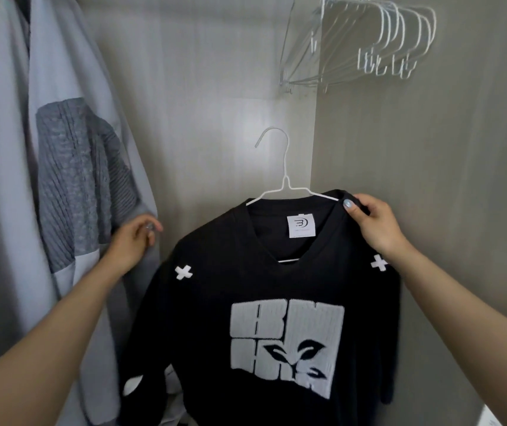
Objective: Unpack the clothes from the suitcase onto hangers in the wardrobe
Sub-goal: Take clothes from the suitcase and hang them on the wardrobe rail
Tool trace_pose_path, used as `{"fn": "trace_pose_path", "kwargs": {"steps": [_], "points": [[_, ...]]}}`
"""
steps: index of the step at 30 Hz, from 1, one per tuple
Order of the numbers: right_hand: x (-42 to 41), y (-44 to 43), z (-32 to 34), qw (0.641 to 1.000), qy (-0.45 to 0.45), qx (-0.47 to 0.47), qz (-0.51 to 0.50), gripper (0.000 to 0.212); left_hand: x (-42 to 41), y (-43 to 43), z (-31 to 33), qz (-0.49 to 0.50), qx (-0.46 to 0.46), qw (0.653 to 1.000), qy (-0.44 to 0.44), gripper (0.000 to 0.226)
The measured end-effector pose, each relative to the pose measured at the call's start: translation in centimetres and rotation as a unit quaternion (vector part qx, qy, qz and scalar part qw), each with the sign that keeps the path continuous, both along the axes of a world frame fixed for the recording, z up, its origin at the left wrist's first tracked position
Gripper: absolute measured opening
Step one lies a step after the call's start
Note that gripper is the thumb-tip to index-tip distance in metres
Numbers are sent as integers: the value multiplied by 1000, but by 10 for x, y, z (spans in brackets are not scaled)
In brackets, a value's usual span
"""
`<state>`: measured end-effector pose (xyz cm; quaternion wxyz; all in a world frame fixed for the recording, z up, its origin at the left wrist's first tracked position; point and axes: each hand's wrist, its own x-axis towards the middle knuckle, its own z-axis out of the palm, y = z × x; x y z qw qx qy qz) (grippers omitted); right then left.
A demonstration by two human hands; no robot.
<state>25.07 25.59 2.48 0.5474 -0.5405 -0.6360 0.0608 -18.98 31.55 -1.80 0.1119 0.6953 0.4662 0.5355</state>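
Big pale grey garment with a ribbed patch (61,186) hangs close on the left, so the black V-neck jersey with white stitched lettering (276,290) could snag it, or tip off its thin white wire hanger (285,179), held by one shoulder only. The right hand (375,226) pinches that shoulder, jersey hanging below-left inside the wardrobe (430,149); the left hand (135,241) is at the grey edge, grip too blurry to call.

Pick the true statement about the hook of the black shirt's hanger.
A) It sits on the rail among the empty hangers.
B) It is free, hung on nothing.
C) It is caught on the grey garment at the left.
B: the hook of the hanger stands free before the wardrobe's back wall, the right hand pinching the black shirt at its shoulder, below the empty hangers.
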Motion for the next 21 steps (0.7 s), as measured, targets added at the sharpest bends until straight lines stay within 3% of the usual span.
{"fn": "trace_pose_path", "kwargs": {"steps": [3, 5, 8, 10, 13, 17, 21], "points": [[0, 2, -5, 999, 45, -28, 11, 15, 14, -6, 8, -33, -28, 998, -46, 26], [-8, 3, -6, 997, 58, -40, 18, 31, 43, -17, 17, -101, -46, 993, -52, 13], [-26, 6, -6, 996, 51, -52, 56, 38, 92, -38, 29, -156, -22, 983, 93, 17], [-37, 7, -5, 993, 26, -70, 87, 37, 114, -41, 31, -150, 14, 978, 144, 20], [-35, 5, -3, 984, -27, -101, 146, 29, 118, -37, 25, -139, 25, 983, 115, 22], [-26, 0, 6, 968, -27, -116, 219, 32, 113, -38, 25, -77, 60, 981, 167, 26], [-27, -5, 12, 960, -92, -152, 217, 26, 118, -28, 38, -103, 60, 985, 124, 27]]}}
